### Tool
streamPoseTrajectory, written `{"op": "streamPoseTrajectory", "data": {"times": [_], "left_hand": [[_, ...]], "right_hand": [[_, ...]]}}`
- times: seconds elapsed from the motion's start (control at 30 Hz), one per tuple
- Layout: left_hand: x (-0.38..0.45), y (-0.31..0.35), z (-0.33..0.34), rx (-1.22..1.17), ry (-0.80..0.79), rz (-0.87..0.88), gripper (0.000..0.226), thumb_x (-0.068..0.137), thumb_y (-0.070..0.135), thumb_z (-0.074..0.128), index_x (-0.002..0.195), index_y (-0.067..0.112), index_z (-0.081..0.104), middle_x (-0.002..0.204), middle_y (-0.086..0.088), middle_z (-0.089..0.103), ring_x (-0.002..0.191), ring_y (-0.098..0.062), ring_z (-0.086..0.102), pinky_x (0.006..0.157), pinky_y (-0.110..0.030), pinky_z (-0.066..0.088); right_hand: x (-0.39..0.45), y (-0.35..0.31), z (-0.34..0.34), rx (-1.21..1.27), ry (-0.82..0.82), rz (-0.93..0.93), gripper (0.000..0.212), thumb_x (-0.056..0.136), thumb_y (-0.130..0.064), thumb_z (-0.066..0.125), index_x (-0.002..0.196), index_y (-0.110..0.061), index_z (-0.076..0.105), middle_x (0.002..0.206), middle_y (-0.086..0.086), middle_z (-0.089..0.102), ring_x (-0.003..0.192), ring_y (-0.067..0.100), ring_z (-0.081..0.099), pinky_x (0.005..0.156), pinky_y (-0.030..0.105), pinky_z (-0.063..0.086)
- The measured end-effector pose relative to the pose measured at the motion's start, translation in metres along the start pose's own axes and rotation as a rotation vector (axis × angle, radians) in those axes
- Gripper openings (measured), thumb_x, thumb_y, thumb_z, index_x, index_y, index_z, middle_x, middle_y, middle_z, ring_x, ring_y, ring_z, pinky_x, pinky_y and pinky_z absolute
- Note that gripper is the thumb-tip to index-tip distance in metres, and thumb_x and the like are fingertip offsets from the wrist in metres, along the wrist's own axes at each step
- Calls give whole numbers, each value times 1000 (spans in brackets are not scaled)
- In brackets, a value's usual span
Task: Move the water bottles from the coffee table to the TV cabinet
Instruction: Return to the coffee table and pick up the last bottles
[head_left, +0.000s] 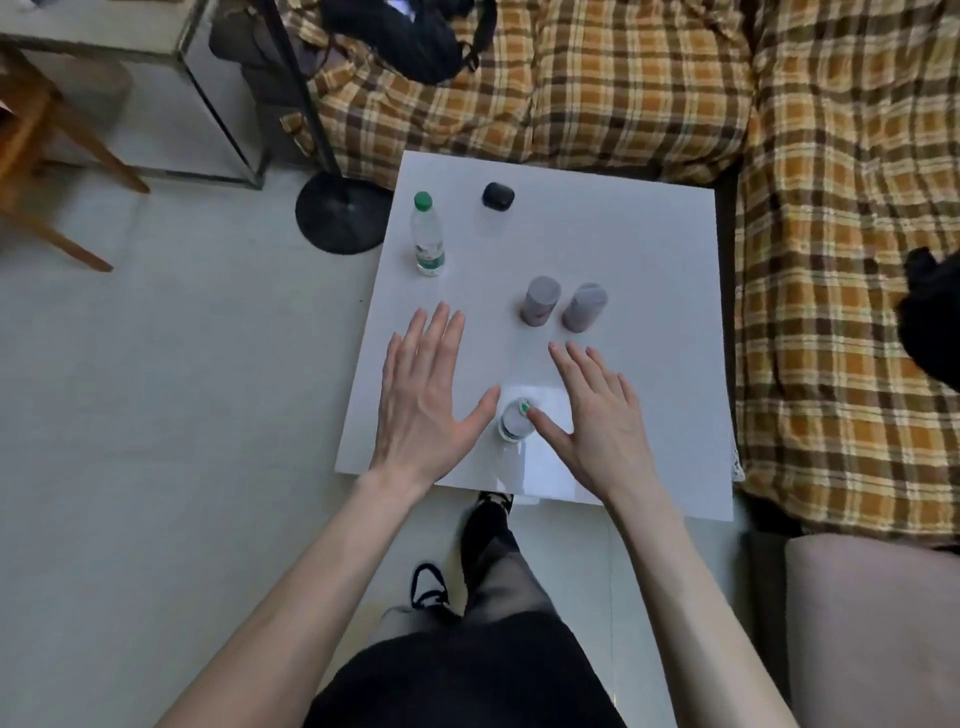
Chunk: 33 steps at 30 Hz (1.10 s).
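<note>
Head view looks down on a smooth white square coffee table (649, 249), where both bare hands hover flat with fingers spread, the left hand (421, 395) and right hand (597, 415) flanking a clear plastic water bottle (514, 423) near the front edge, gripping nothing. A second clear, green-capped bottle (427, 236) stands upright toward the far left corner, beside a rounded black case (498, 196). Two matte grey cylinders (563, 304) sit mid-table, with a rumpled orange plaid cover (623, 83) beyond.
</note>
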<state>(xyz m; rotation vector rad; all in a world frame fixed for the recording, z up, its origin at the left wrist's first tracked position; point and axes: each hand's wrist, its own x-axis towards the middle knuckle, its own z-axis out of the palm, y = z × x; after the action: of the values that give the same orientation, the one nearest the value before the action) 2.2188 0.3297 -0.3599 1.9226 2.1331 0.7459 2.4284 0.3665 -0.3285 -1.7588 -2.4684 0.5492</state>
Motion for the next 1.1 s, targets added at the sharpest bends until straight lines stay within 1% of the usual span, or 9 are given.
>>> {"op": "streamPoseTrajectory", "data": {"times": [0.27, 0.33, 0.37, 0.47, 0.57, 0.7, 0.87, 0.97, 1.1], "left_hand": [[32, -17, 60, 3, -72, -100, 82, 94, 52, 57, 162, 18, 25, 171, 0, 22, 161, -20, 11, 129, -48, 15], [37, -20, 67, 3, -85, -139, 82, 95, 52, 57, 162, 17, 25, 171, 0, 22, 161, -21, 12, 130, -47, 14], [39, -21, 70, 6, -89, -154, 82, 95, 52, 56, 162, 17, 25, 171, 0, 22, 161, -21, 12, 130, -46, 13], [45, -29, 72, 18, -96, -177, 81, 95, 53, 53, 162, 17, 25, 171, -1, 22, 161, -21, 12, 131, -44, 11], [53, -39, 66, 31, -120, -211, 81, 95, 54, 52, 162, 17, 25, 171, -1, 22, 161, -21, 11, 130, -46, 12], [68, -53, 57, 38, -126, -234, 80, 96, 54, 50, 161, 15, 27, 171, -1, 24, 160, -21, 13, 129, -48, 16], [102, -73, 56, 24, -137, -233, 75, 97, 51, 49, 159, 14, 31, 168, -3, 30, 159, -22, 17, 128, -47, 21], [130, -84, 56, -13, -112, -220, 66, 100, 46, 46, 157, 15, 35, 167, -1, 32, 159, -18, 18, 129, -40, 23], [176, -100, 57, -34, -52, -150, 56, 99, 32, 53, 151, 11, 45, 160, -5, 44, 154, -21, 32, 125, -38, 31]], "right_hand": [[71, 28, 70, 76, -317, 47, 76, 90, -38, 67, 156, -26, 31, 164, 1, 29, 151, 23, 27, 118, 39, 28], [78, 29, 86, 32, -404, 72, 73, 89, -37, 67, 153, -27, 34, 160, 1, 33, 142, 25, 38, 111, 38, 36], [80, 28, 92, 1, -419, 81, 66, 90, -35, 66, 150, -26, 38, 154, 2, 37, 133, 26, 45, 102, 38, 42], [84, 24, 105, -64, -404, 107, 40, 91, -19, 62, 129, -19, 51, 125, 4, 44, 103, 27, 51, 70, 36, 48], [90, 18, 107, -33, -420, 151, 26, 88, -2, 55, 111, -14, 49, 109, 4, 40, 93, 27, 46, 55, 33, 38], [105, 12, 101, 55, -413, 153, 21, 84, 2, 51, 103, -8, 48, 102, 5, 40, 81, 29, 44, 54, 33, 32], [135, 2, 85, 161, -336, 172, 16, 91, -15, 62, 100, -11, 49, 100, 1, 43, 70, 29, 51, 54, 33, 39], [154, -5, 73, 216, -242, 175, 19, 93, -25, 63, 98, -14, 49, 98, -2, 43, 67, 27, 53, 54, 35, 43], [177, -15, 56, 292, -127, 173, 19, 91, -25, 66, 94, -19, 49, 95, -5, 42, 67, 21, 53, 55, 38, 48]]}}
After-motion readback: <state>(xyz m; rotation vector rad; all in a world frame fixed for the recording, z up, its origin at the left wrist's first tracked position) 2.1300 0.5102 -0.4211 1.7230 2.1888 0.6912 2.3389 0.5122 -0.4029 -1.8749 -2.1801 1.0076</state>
